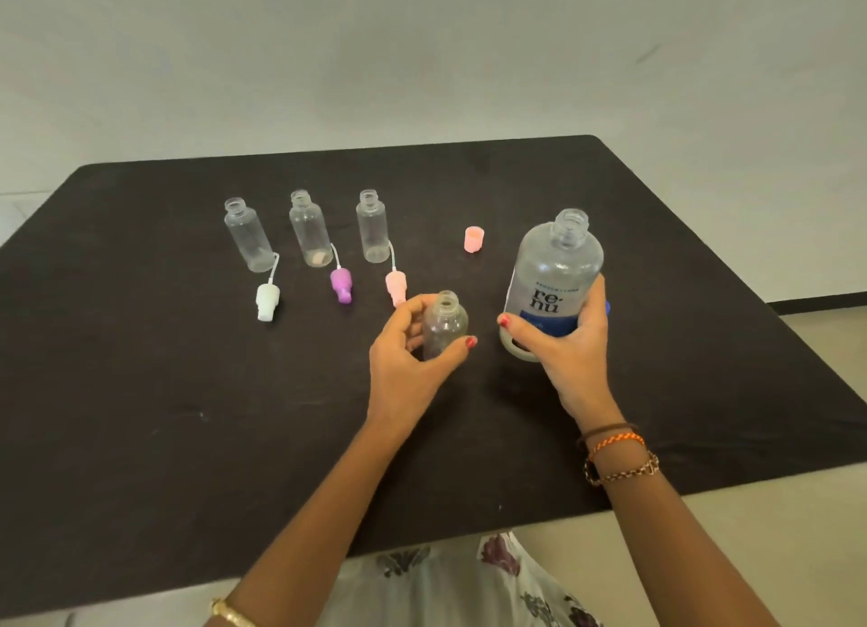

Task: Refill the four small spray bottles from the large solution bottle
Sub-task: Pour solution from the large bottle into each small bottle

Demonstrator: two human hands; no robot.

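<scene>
Head view of a dark table [140, 439] with both hands at work near its centre. The left hand [408, 359] grips a small clear spray bottle [444, 324], uncapped and upright, thumb on its near side and fingers curled round its far side. Just to that bottle's 3 o'clock, the right hand [563, 345] grasps the large solution bottle [556, 274] round its lower body, over the blue part of the label; the bottle's neck is open and it leans slightly, mouth toward 12 o'clock. Whether either held bottle rests on the table cannot be told.

Toward 11 o'clock from the hands, three more small bottles stand in a row, all open: the left bottle [246, 235], the middle bottle [308, 230] and the right bottle [373, 228]. At 6 o'clock of each lies its pump head with dip tube: a white sprayer [266, 300], a purple sprayer [340, 286] and a pink sprayer [395, 286], the last just beside the left hand's fingers. A small pink cap [474, 239] stands alone between the row and the large bottle, at about 10 o'clock of the latter. Bracelets [619, 457] circle the right wrist; a gold bangle [232, 615] sits on the left forearm. A floral garment [445, 579] shows at 6 o'clock, below the table edge.
</scene>
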